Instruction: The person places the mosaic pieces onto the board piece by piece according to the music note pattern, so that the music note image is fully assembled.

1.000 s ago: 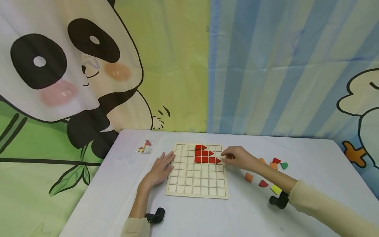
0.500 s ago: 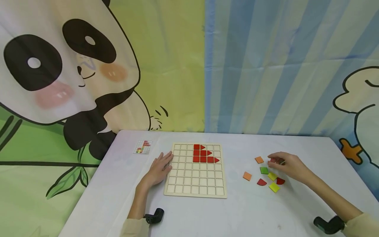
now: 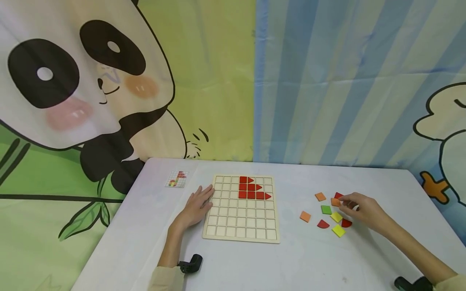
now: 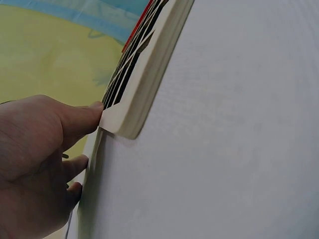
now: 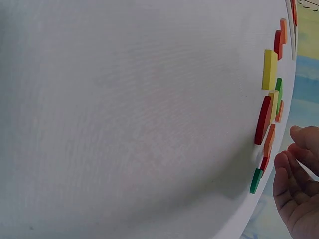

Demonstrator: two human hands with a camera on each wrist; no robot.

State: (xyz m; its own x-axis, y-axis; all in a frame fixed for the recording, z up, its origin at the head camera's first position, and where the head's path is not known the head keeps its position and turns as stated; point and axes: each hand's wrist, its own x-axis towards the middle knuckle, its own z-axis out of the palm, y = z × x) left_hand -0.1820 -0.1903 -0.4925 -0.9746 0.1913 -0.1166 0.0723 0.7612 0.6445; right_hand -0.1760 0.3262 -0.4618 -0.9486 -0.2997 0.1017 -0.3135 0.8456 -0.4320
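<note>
A pale wooden grid board point(image 3: 240, 222) lies on the table, with red squares and red pointed pieces point(image 3: 251, 195) set in its upper rows. My left hand point(image 3: 194, 207) rests along the board's left edge with fingers extended; in the left wrist view its thumb touches the board's corner point(image 4: 117, 117). Over the loose pieces on the right hovers my right hand point(image 3: 364, 208), its fingers loosely bent and nothing visible between them. Near its fingertips are an orange square point(image 3: 335, 202) and a partly covered red piece point(image 3: 338, 195). A dark green piece point(image 5: 255, 180) shows in the right wrist view.
A small pattern card point(image 3: 177, 179) lies left of the board. Other loose pieces include a green square point(image 3: 326, 209), yellow squares point(image 3: 338, 230), red rounded pieces point(image 3: 323, 224) and more orange squares point(image 3: 305, 216). A printed curtain point(image 3: 309, 81) hangs behind the table.
My right hand has moved from the board's right edge over to the loose pieces, then slightly down and right, uncovering an orange square and a red piece. My left hand stays at the board.
</note>
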